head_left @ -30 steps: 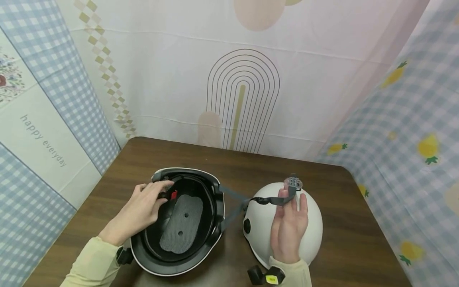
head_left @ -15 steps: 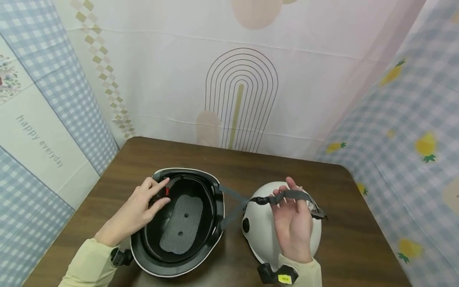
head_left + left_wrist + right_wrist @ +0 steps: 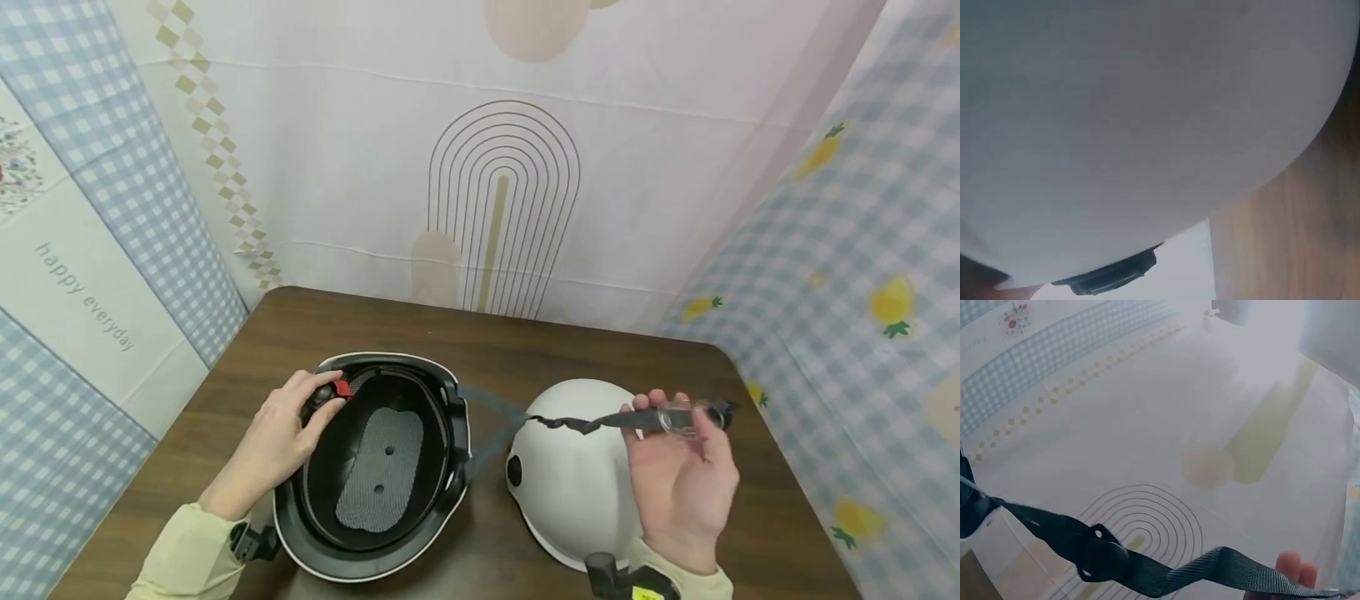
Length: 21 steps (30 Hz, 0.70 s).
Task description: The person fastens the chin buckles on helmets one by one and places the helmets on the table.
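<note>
An upturned helmet (image 3: 367,569) with a black lining and grey pad (image 3: 381,475) lies at the table's left. Over its left rim my left hand (image 3: 273,437) pinches a black buckle half with a red tab (image 3: 341,389). Dark grey chin straps (image 3: 491,450) run from the helmet's right side to the right. My right hand (image 3: 678,492), palm up, holds their far end, the thumb on a clear-wrapped buckle end (image 3: 678,419). In the right wrist view the twisted strap (image 3: 1210,565) carries a black slider (image 3: 1102,553), with fingertips behind the webbing. White helmet shell (image 3: 1147,125) fills most of the left wrist view.
A second white helmet (image 3: 573,500) sits dome up, left of my right hand and beneath the strap. The dark wooden table (image 3: 480,333) ends at a printed white cloth backdrop (image 3: 345,167). Blue checked cloths (image 3: 810,275) hang at both sides.
My right hand has moved right from above the second helmet, drawing the strap straighter, its thumb now over the buckle end. My left hand has shifted slightly left and the red tab shows more.
</note>
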Motion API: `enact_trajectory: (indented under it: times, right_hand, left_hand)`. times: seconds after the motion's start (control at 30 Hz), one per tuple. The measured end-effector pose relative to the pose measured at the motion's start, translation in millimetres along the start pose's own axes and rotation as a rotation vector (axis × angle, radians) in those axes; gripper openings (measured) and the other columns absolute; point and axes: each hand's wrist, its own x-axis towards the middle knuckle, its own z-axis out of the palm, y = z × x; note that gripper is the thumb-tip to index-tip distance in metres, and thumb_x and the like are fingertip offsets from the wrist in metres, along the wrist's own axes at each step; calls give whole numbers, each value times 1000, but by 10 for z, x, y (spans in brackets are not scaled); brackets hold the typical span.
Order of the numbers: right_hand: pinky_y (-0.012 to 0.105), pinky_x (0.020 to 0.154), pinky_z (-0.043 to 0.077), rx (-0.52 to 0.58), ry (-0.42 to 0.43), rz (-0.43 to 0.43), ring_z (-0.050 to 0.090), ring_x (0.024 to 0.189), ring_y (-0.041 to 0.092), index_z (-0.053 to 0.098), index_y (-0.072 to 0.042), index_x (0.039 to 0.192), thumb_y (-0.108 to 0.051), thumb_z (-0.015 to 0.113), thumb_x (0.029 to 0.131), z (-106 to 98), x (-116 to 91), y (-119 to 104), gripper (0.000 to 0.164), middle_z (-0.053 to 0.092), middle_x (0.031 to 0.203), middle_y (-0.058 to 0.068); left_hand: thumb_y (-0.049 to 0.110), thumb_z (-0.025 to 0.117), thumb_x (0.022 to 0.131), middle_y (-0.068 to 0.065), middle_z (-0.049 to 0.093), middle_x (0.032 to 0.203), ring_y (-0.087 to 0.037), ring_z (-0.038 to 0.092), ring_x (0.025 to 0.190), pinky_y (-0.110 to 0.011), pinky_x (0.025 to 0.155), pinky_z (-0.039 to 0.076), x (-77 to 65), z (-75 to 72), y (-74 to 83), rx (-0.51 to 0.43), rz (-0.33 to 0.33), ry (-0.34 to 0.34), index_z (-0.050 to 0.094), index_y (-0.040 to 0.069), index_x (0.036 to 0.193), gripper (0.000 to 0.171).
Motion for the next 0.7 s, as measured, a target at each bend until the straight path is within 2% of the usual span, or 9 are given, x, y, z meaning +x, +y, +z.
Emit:
enact_trajectory:
  times: [0.1,0.23,0.37,0.47,0.6,0.7]
  right_hand:
    - [48,89,42,31,-115,-13,54,90,39,47,5,108,-31,36,106,-7,26,-13,38,56,100,26]
    - [46,81,45,-85,-240,-4,54,77,35,51,3,108,-48,31,103,21,40,24,55,60,92,23]
    - [45,76,48,-241,-384,27,54,69,30,54,2,106,-58,14,100,87,55,113,73,60,86,21]
    - [44,76,50,-382,-414,-16,58,71,29,55,1,105,-50,9,103,153,57,218,69,61,88,20]
    - [42,79,52,-534,-403,-106,64,82,29,54,5,110,-32,20,108,234,45,372,50,64,100,22]
    - [40,83,52,-634,-430,-154,64,96,32,52,9,117,-20,30,107,280,42,479,38,62,111,23]
  left_hand:
    - [0,72,84,0,61,93,-12,50,70,-29,66,40,-4,-9,-8,-35,-10,7,61,0,125,43]
    - [3,65,92,1,59,90,-10,49,73,-26,69,38,-23,-25,18,-93,-58,2,56,2,129,38]
    - [3,59,96,-4,62,100,-7,54,86,-19,75,39,-37,-55,68,-203,-121,30,52,3,128,32]
    - [-6,58,94,-8,59,113,-7,57,98,-14,79,42,-10,-90,106,-333,-104,71,51,1,126,34]
    - [-17,59,87,-11,55,118,-11,56,105,-14,75,46,42,-137,166,-472,-57,126,54,-3,126,41]
    - [-21,60,84,-11,57,117,-13,56,107,-16,78,47,65,-162,210,-522,-35,163,55,-5,126,46]
